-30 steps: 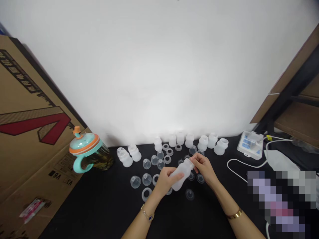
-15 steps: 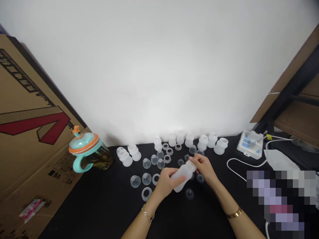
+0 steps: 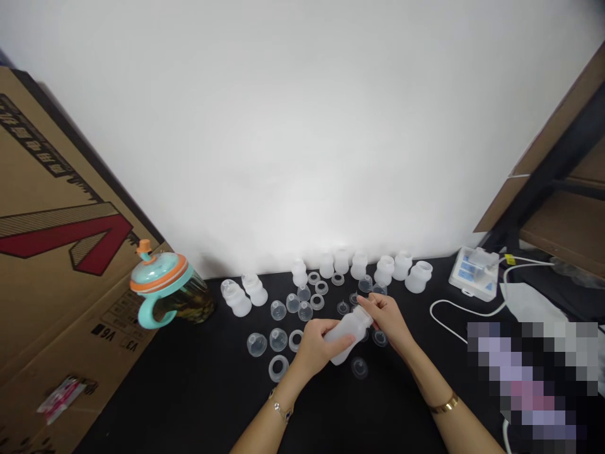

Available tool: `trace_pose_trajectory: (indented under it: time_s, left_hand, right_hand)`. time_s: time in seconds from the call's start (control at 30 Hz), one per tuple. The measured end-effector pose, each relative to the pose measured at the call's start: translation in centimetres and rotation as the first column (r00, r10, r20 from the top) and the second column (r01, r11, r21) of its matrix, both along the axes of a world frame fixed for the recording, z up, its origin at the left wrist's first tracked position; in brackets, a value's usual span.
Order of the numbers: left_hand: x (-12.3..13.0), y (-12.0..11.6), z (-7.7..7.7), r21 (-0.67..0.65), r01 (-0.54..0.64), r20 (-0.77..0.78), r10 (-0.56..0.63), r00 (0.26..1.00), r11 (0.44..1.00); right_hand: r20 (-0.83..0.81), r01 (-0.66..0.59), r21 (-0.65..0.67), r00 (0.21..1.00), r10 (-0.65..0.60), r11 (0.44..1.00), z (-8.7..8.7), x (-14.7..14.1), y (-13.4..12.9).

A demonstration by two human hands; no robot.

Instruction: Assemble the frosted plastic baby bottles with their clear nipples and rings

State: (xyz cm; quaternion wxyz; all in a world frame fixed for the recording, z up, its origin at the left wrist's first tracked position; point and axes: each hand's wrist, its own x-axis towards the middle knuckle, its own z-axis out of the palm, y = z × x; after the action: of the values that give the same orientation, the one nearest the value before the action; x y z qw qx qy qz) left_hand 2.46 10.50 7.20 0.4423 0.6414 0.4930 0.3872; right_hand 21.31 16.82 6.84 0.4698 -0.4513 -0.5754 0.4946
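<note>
A frosted white baby bottle (image 3: 347, 334) lies tilted in my left hand (image 3: 316, 347), its neck up and to the right. The fingers are wrapped round the body, thumb on the near side. My right hand (image 3: 384, 317) is closed at the bottle's mouth, thumb and index finger pinching its top edge; what lies under those fingertips is hidden. Clear silicone nipples (image 3: 360, 368) lie around and below the right hand, several partly covered. Left of the bottle are clear dome caps (image 3: 278, 340) and white screw rings (image 3: 270, 371).
Several white bottles (image 3: 418, 277) stand along the wall. Two capped bottles (image 3: 236, 299) are at the left. A teal-lidded jug (image 3: 182, 287) stands beside a cardboard box (image 3: 61, 252). At the right are a power strip (image 3: 474, 277), a white cable (image 3: 472, 310) and a blurred-out patch.
My hands and the bottle have barely moved. The right thumb and index finger have shifted slightly left over the bottle's mouth.
</note>
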Motion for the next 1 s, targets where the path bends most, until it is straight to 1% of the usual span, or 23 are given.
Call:
trace_pose_trajectory:
  time_s: [0.33,0.57,0.63,0.73,0.8,0.87,0.93,1.0]
  left_hand:
    - [0.1,0.0,-0.2,0.011,-0.020,-0.017,0.020,1.000,1.000]
    - [0.3,0.0,-0.2,-0.007,-0.015,-0.012,0.015,1.000,1.000]
    - [0.4,-0.1,-0.2,-0.012,-0.012,-0.009,0.011,1.000,1.000]
    - [0.4,0.0,-0.1,-0.015,-0.008,0.015,0.008,1.000,1.000]
    - [0.3,0.2,-0.2,-0.019,0.014,0.062,-0.013,0.998,1.000]
    - [0.2,0.4,-0.4,-0.027,0.037,0.125,-0.034,0.992,0.999]
    - [0.0,0.7,-0.6,-0.052,0.051,0.190,-0.041,0.981,0.997]
    - [-0.1,0.9,-0.9,-0.112,0.063,0.260,-0.032,0.965,0.992]
  right_hand:
    - [0.038,0.069,0.017,0.997,-0.070,0.997,0.1,-0.1,-0.1]
    - [0.004,0.097,-0.032,0.995,-0.097,0.995,-0.1,0.1,0.0]
    - [0.003,0.106,-0.030,0.994,-0.106,0.994,-0.3,0.3,0.1]
    - [-0.016,0.087,-0.006,0.996,-0.087,0.996,-0.6,0.4,0.3]
    - [-0.076,0.056,-0.010,0.995,-0.057,0.998,-0.8,0.4,0.5]
    - [-0.185,0.018,-0.043,0.982,-0.026,0.999,-0.8,0.3,0.6]
    - [-0.302,-0.048,-0.081,0.953,0.022,0.996,-0.8,0.2,0.6]
    - [-0.390,-0.135,-0.111,0.917,0.082,0.985,-0.7,0.2,0.5]
